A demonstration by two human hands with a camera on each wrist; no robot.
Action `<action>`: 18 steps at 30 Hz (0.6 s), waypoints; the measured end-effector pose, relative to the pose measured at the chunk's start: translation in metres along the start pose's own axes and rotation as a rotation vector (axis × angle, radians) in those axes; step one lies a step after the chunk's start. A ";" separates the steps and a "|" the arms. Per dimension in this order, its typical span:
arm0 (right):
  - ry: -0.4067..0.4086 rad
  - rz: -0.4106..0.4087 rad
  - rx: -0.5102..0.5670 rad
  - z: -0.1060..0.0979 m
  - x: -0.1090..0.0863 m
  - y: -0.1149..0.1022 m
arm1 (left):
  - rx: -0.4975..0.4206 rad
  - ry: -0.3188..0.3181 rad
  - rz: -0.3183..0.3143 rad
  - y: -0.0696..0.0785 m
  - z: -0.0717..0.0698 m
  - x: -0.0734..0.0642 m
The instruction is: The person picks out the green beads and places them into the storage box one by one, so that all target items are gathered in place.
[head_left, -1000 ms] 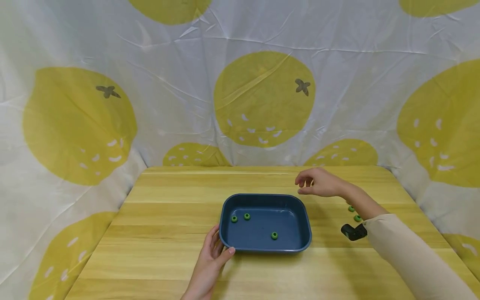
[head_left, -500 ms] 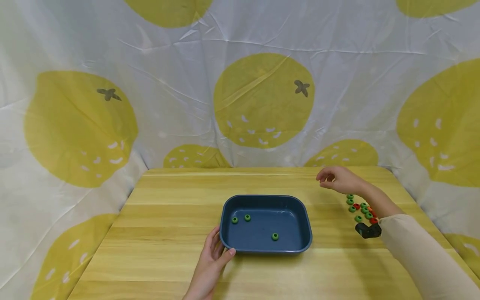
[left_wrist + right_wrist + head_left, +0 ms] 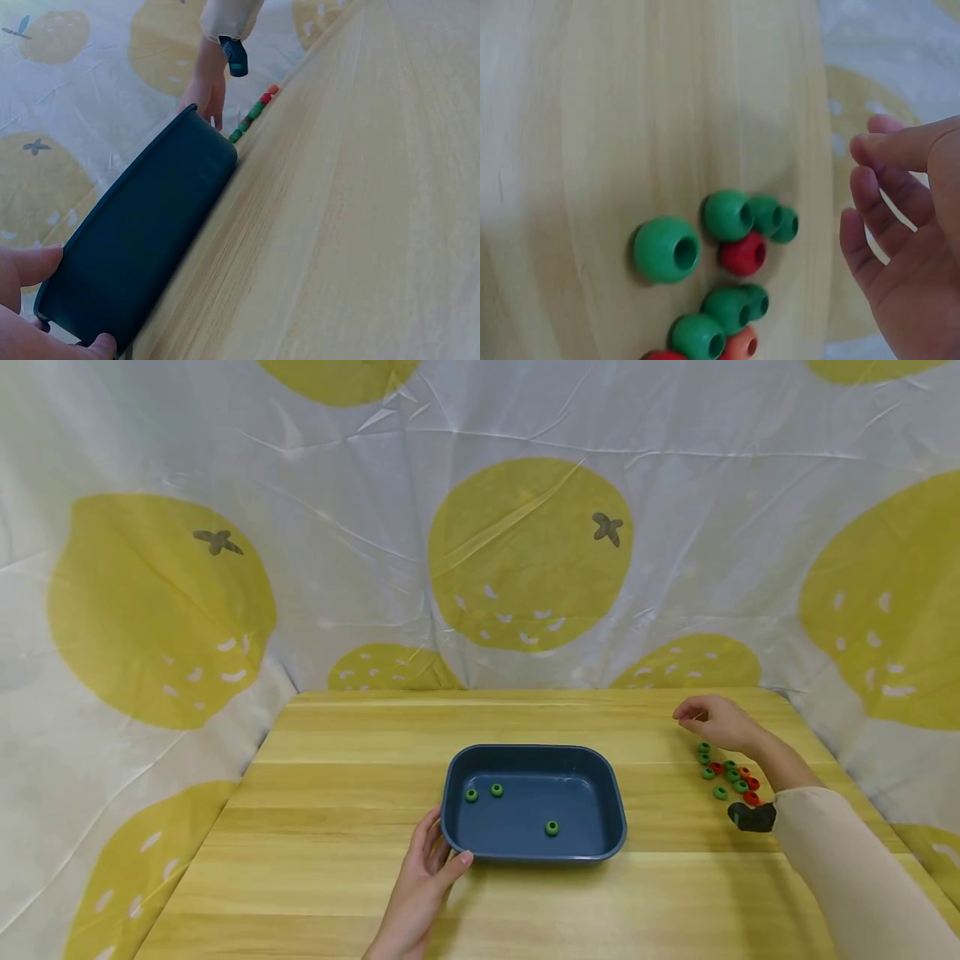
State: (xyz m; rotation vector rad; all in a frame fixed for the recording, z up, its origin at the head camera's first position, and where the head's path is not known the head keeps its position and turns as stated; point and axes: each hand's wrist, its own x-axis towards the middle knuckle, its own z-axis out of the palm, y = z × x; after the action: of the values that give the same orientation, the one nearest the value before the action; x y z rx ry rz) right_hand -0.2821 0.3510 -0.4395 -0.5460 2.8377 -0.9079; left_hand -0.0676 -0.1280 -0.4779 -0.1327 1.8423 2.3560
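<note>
A dark blue rectangular tray (image 3: 517, 858) sits on the wooden table. My left hand (image 3: 420, 885) grips its front left corner, thumb over the rim and fingers along the outer wall. Three green beads lie in the tray, including a bead (image 3: 552, 828) towards the front right. Off to the right, my right hand (image 3: 716, 721) hovers above the table behind a loose group of beads. Its fingers are loosely bent, and in the right wrist view nothing shows between thumb and fingertips. Green beads (image 3: 667, 250), red beads (image 3: 742, 253) and an orange bead (image 3: 740, 344) make up that group.
The wooden table (image 3: 337, 827) reaches back to a white curtain (image 3: 360, 552) printed with yellow lemons. A black wrist device (image 3: 752, 817) is at the right sleeve (image 3: 832, 843), close to the front of the bead group in the head view.
My right hand has moved from beside the tray's back right corner rightward to behind the loose beads, uncovering them in the head view. The left hand and the tray stay put.
</note>
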 end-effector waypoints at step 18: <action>-0.120 0.102 0.101 0.002 -0.025 0.038 | -0.006 -0.003 0.002 0.001 0.001 -0.001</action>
State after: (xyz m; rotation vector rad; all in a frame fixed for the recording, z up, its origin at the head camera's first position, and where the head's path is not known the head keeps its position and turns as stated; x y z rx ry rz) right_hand -0.2696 0.3881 -0.4635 -0.4251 2.6697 -0.9593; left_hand -0.0670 -0.1275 -0.4769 -0.1280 1.8350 2.3618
